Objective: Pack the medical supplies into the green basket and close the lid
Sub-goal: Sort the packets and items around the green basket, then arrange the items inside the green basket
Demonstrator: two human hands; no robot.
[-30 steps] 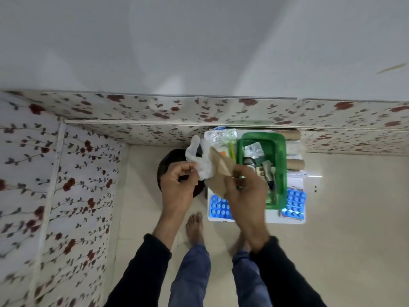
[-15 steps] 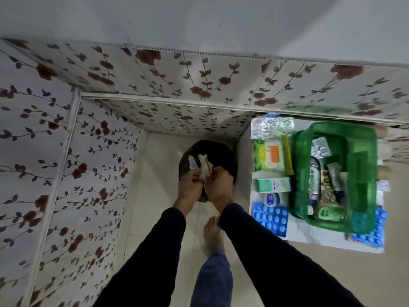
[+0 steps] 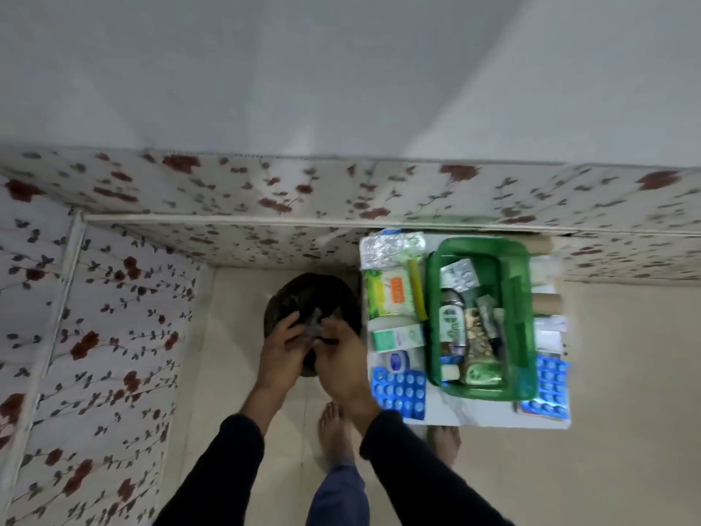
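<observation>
Over the black-lined bin (image 3: 303,298) on the floor, we see both hands held close together. The left hand (image 3: 278,351) has its fingers (image 3: 290,322) curled down at the bin's mouth, and the right hand (image 3: 343,364) has its fingers bent inward beside them; a dark, crumpled bit sits between the two hands, but we cannot tell which hand grips it or how tightly. Black sleeves (image 3: 227,461) cover both forearms.

To the right of the bin stands a white surface (image 3: 474,417), and on it the green basket (image 3: 478,320), open at the top. Inside we make out a silver blister strip (image 3: 459,274), a small bottle with a green-and-white label (image 3: 452,324), a few foil sachets (image 3: 487,317) and a green pouch (image 3: 480,373). No writing on them is sharp enough for us to read.

Left of the basket, on the surface, lie a clear crinkled packet (image 3: 392,246), a green-and-white pack with an orange panel (image 3: 389,292), a small teal-and-white box (image 3: 398,336), a round blue-topped jar (image 3: 396,360) and a blue blister card (image 3: 398,387). Another blue blister card (image 3: 548,385) lies to the basket's right, near two cardboard tubes (image 3: 546,301). The print on all of these is blurred.
</observation>
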